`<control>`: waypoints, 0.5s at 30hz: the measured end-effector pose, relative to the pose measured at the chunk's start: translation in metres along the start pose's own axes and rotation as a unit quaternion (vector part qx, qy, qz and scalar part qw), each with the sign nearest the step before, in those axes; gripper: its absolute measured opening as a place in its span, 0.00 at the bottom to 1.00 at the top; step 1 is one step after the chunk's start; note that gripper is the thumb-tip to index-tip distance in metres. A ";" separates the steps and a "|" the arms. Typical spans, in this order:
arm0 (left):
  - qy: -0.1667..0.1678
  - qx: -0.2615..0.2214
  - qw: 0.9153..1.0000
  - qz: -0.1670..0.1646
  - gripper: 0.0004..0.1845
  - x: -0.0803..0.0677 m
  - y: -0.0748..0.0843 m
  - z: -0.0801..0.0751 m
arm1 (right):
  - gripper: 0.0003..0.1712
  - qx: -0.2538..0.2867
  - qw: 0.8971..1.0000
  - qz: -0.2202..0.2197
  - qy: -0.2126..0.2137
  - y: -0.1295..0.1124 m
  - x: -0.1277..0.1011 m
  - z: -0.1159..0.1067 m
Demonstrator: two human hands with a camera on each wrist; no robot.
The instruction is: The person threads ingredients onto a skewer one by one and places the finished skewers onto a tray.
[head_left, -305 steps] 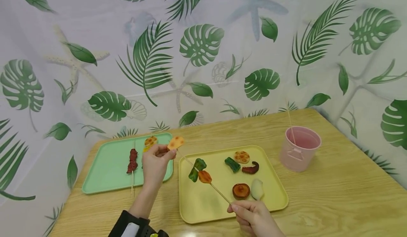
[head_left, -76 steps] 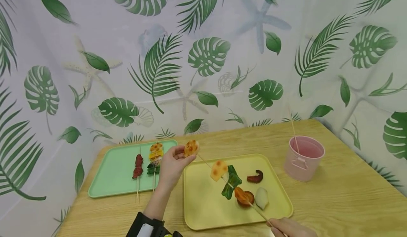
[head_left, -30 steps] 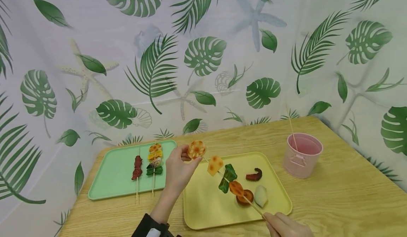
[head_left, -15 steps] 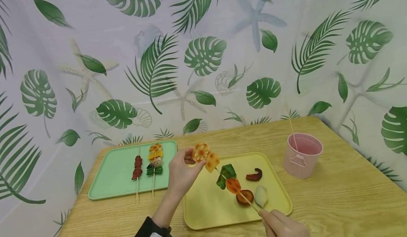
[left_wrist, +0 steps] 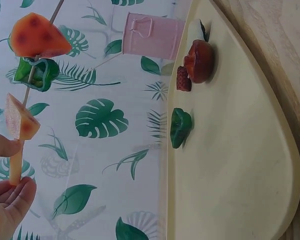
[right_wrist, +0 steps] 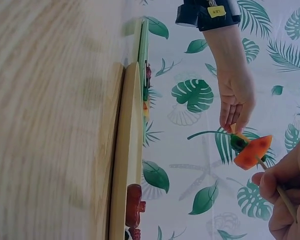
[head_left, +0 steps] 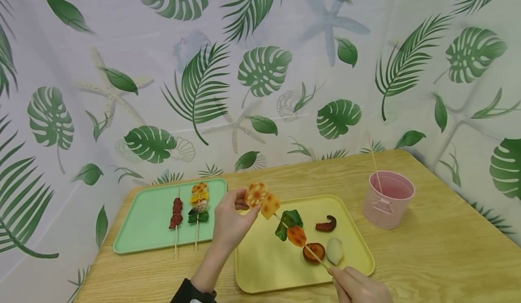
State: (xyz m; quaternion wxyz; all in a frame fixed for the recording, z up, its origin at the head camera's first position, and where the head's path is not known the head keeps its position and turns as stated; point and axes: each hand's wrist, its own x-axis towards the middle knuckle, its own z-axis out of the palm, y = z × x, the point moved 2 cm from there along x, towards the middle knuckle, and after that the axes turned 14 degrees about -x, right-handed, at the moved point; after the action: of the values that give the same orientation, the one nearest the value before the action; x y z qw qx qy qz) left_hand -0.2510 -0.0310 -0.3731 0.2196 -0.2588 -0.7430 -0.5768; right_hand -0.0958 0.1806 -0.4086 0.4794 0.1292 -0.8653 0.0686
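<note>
My left hand (head_left: 243, 200) pinches a round lotus-root slice (head_left: 255, 194) at the tip of a thin wooden skewer (head_left: 315, 257), above the yellow tray's (head_left: 260, 271) far left corner. Behind the slice the stick carries a yellow-orange chunk (head_left: 271, 205), a green pepper (head_left: 287, 219) and an orange carrot piece (head_left: 297, 236). My right hand (head_left: 337, 274) grips the skewer's lower end at the tray's near edge. In the left wrist view the fingertips (left_wrist: 10, 200) hold the slice edge-on below the chunk (left_wrist: 20, 122). The right wrist view shows my right hand's fingers (right_wrist: 290, 200) around the stick.
On the yellow tray lie a mushroom (head_left: 314, 253), a white piece (head_left: 334, 251), a dark red curled piece (head_left: 325, 225) and a green piece (left_wrist: 180, 127). A green tray (head_left: 142, 230) to the left holds two filled skewers (head_left: 198, 203). A pink bucket (head_left: 388, 199) with one stick stands right.
The lotus-root slice and the yellow-orange chunk have closed up until they touch. The right hand has moved the skewer slightly up and left; the left hand has hardly shifted.
</note>
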 end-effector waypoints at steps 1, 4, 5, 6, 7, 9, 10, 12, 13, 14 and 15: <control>0.001 0.000 1.000 -0.003 0.19 0.000 0.000 0.000 | 0.33 0.003 1.000 0.004 -0.004 0.000 0.000 0.001; 0.005 -0.002 1.000 -0.014 0.20 0.001 -0.001 -0.002 | 0.33 0.014 1.000 0.014 -0.012 -0.001 0.001 0.003; 0.005 -0.001 1.000 -0.016 0.21 0.001 -0.002 -0.003 | 0.33 0.019 1.000 0.017 -0.018 -0.001 0.001 0.004; 0.005 -0.002 1.000 -0.019 0.21 0.001 -0.002 -0.004 | 0.34 0.025 0.999 0.018 -0.026 -0.001 0.001 0.005; 0.005 -0.002 1.000 -0.019 0.21 0.002 -0.003 -0.005 | 0.34 0.031 0.999 0.017 -0.032 -0.002 0.001 0.007; 0.000 -0.002 1.000 -0.020 0.22 0.001 -0.004 -0.007 | 0.28 0.048 0.997 0.020 -0.056 -0.002 -0.001 0.009; -0.004 0.000 1.000 -0.020 0.22 0.001 -0.004 -0.008 | 0.22 0.056 0.995 0.025 -0.074 -0.002 -0.002 0.010; -0.012 0.002 1.000 -0.023 0.21 0.001 -0.006 -0.009 | 0.12 0.076 0.986 0.042 -0.141 0.000 -0.004 0.012; -0.017 0.003 1.000 -0.026 0.21 0.000 -0.007 -0.009 | 0.06 0.092 0.977 0.053 -0.187 0.002 -0.005 0.013; -0.022 0.005 0.999 -0.031 0.20 0.000 -0.008 -0.009 | 0.02 0.111 0.963 0.066 -0.237 0.004 -0.005 0.015; -0.027 0.007 0.999 -0.038 0.20 -0.001 -0.009 -0.009 | 0.03 0.133 0.946 0.077 -0.285 0.005 -0.006 0.017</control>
State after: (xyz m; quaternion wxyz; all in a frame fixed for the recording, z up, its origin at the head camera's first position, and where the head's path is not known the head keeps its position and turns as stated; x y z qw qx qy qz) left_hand -0.2563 -0.0417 -0.3784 0.1796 -0.2441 -0.7619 -0.5724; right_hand -0.1079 0.1823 -0.4222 0.1841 0.1386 -0.9563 0.1798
